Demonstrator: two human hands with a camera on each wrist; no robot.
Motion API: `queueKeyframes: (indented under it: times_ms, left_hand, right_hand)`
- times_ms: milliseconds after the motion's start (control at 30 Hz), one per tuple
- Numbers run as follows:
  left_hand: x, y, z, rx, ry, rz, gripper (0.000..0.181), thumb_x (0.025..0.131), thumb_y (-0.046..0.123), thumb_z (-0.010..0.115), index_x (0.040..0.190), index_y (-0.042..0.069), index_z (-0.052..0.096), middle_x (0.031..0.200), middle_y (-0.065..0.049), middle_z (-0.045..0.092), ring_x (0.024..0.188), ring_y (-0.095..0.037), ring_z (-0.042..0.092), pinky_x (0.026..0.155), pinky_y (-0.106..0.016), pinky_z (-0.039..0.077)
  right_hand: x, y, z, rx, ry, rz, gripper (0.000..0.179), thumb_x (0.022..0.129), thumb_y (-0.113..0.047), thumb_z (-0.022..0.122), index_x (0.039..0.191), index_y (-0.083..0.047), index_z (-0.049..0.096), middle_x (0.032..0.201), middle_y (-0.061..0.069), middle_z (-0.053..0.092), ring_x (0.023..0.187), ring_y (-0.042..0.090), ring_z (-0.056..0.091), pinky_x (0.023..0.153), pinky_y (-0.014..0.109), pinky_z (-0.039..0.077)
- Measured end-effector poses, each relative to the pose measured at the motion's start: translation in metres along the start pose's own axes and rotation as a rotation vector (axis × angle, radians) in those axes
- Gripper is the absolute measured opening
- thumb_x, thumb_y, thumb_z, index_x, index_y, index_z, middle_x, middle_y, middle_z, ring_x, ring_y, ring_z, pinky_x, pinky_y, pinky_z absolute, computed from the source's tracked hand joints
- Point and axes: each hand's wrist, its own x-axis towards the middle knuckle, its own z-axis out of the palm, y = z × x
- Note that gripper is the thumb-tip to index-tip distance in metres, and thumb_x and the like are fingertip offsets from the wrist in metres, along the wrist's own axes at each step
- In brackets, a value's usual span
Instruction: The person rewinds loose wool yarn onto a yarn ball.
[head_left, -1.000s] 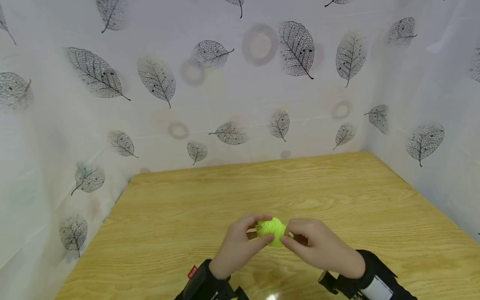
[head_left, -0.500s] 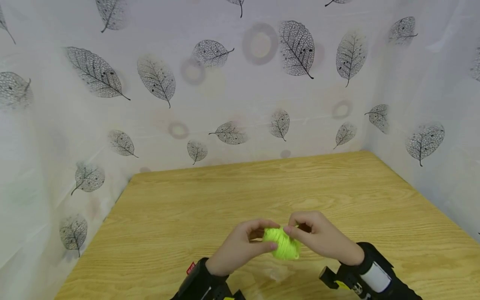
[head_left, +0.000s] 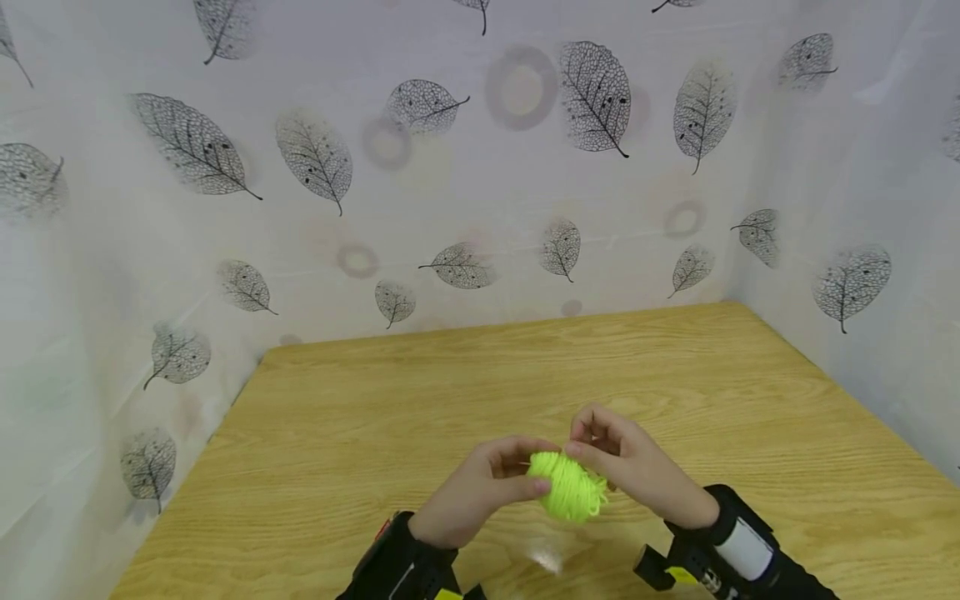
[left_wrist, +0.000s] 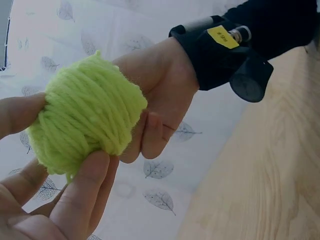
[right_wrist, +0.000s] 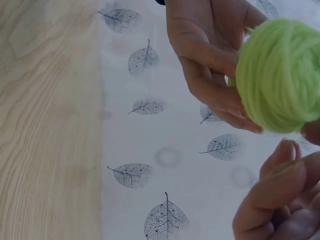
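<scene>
A neon yellow-green ball of yarn (head_left: 572, 490) is held above the table. My left hand (head_left: 491, 486) grips it from the left, thumb on the near side and fingers behind. The left wrist view shows the wound strands of the yarn ball (left_wrist: 90, 110) close up, with the left thumb and fingers around its lower and left sides. At the ball's upper right edge, my right hand (head_left: 637, 458) pinches at the yarn with thumb and index finger, its other fingers curled. Any single strand between those fingertips is too fine to make out. In the right wrist view the right hand (right_wrist: 280, 195) is just below the ball.
A wood-grain table (head_left: 420, 392) lies beneath both hands. White sheeting (head_left: 480, 192) printed with skeleton leaves surrounds its back and sides. Black wrist straps with camera mounts (head_left: 705, 550) are worn on both arms.
The ball has turned in the left hand, showing its wound side and looped end, and sits slightly lower and further right. My right hand has risen from its right side to its upper edge.
</scene>
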Motion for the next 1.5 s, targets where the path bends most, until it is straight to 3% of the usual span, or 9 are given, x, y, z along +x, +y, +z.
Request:
queueKeyframes:
  times_ms: [100, 400, 600, 700, 800, 900, 1067, 1333, 1500]
  left_hand:
    - [0.001, -0.001, -0.001, -0.017, -0.013, -0.001, 0.037, 0.090, 0.010, 0.058, 0.124, -0.003, 0.051, 0.107, -0.001, 0.060, 0.093, -0.014, 0.057, 0.085, -0.035, 0.047]
    - [0.000, -0.002, -0.003, -0.162, -0.068, 0.011, 0.037, 0.092, 0.010, 0.055, 0.125, -0.006, 0.048, 0.111, -0.001, 0.058, 0.097, -0.014, 0.057, 0.086, -0.032, 0.048]
    - [-0.001, 0.000, -0.003, -0.405, -0.025, 0.037, 0.022, 0.093, 0.004, 0.049, 0.113, 0.009, 0.057, 0.109, -0.002, 0.057, 0.094, -0.011, 0.057, 0.081, -0.022, 0.050]
    - [-0.001, 0.002, -0.003, -0.515, 0.011, 0.034, 0.019, 0.095, 0.006, 0.048, 0.112, 0.008, 0.055, 0.108, -0.004, 0.057, 0.095, -0.012, 0.058, 0.083, -0.021, 0.049]
    - [-0.001, 0.004, -0.004, -0.590, 0.033, 0.019, 0.023, 0.096, 0.008, 0.048, 0.118, 0.003, 0.049, 0.111, -0.006, 0.055, 0.100, -0.014, 0.057, 0.088, -0.023, 0.047]
    - [-0.001, 0.004, -0.003, -0.622, 0.035, 0.002, 0.033, 0.097, 0.009, 0.046, 0.127, -0.003, 0.040, 0.115, -0.008, 0.053, 0.105, -0.017, 0.055, 0.093, -0.026, 0.044]
    - [-0.001, 0.004, -0.001, -0.566, 0.039, -0.046, 0.042, 0.098, 0.015, 0.047, 0.132, -0.008, 0.035, 0.115, -0.009, 0.054, 0.104, -0.018, 0.056, 0.092, -0.028, 0.044]
    - [-0.001, 0.004, -0.002, -0.336, 0.106, -0.106, 0.045, 0.097, 0.023, 0.049, 0.126, -0.010, 0.046, 0.109, -0.005, 0.062, 0.097, -0.014, 0.059, 0.089, -0.028, 0.048]
    - [0.003, -0.001, -0.006, -0.201, 0.147, -0.085, 0.042, 0.097, 0.019, 0.048, 0.127, -0.009, 0.046, 0.120, -0.016, 0.058, 0.106, -0.022, 0.056, 0.096, -0.038, 0.042]
  right_hand:
    - [0.000, 0.001, 0.002, 0.015, 0.047, -0.063, 0.003, 0.094, -0.002, 0.050, 0.092, -0.002, 0.052, 0.079, 0.004, 0.049, 0.055, 0.007, 0.042, 0.042, 0.029, 0.037]
    - [-0.001, 0.002, 0.004, 0.001, 0.097, -0.268, 0.022, 0.091, 0.011, 0.047, 0.091, -0.002, 0.065, 0.077, 0.005, 0.054, 0.060, 0.014, 0.044, 0.042, 0.031, 0.038]
    - [-0.001, 0.002, 0.004, -0.059, 0.062, -0.391, 0.034, 0.101, -0.019, 0.038, 0.112, 0.003, 0.062, 0.098, 0.004, 0.061, 0.061, 0.014, 0.045, 0.041, 0.029, 0.043]
    - [-0.001, 0.004, 0.006, -0.138, 0.031, -0.395, 0.048, 0.091, -0.031, 0.054, 0.125, 0.003, 0.052, 0.112, 0.008, 0.055, 0.061, 0.012, 0.046, 0.044, 0.025, 0.047]
    - [0.000, 0.007, 0.010, -0.218, 0.040, -0.375, 0.060, 0.078, -0.021, 0.073, 0.128, 0.001, 0.048, 0.119, 0.014, 0.049, 0.062, 0.010, 0.048, 0.045, 0.024, 0.048]
    - [0.001, 0.009, 0.014, -0.271, 0.093, -0.363, 0.061, 0.070, -0.005, 0.077, 0.124, 0.000, 0.051, 0.118, 0.016, 0.049, 0.063, 0.010, 0.049, 0.043, 0.023, 0.047]
    - [0.001, 0.007, 0.014, -0.247, 0.132, -0.319, 0.046, 0.073, 0.004, 0.072, 0.116, -0.001, 0.056, 0.108, 0.014, 0.055, 0.070, 0.009, 0.049, 0.044, 0.024, 0.047]
    - [-0.001, 0.001, 0.009, -0.075, 0.076, -0.032, 0.030, 0.090, -0.005, 0.058, 0.118, 0.004, 0.054, 0.092, 0.012, 0.058, 0.069, 0.010, 0.052, 0.047, 0.028, 0.050]
    - [0.002, 0.005, 0.003, 0.018, 0.012, 0.091, 0.026, 0.095, -0.010, 0.051, 0.112, 0.010, 0.054, 0.078, 0.012, 0.054, 0.063, 0.011, 0.051, 0.049, 0.026, 0.050]
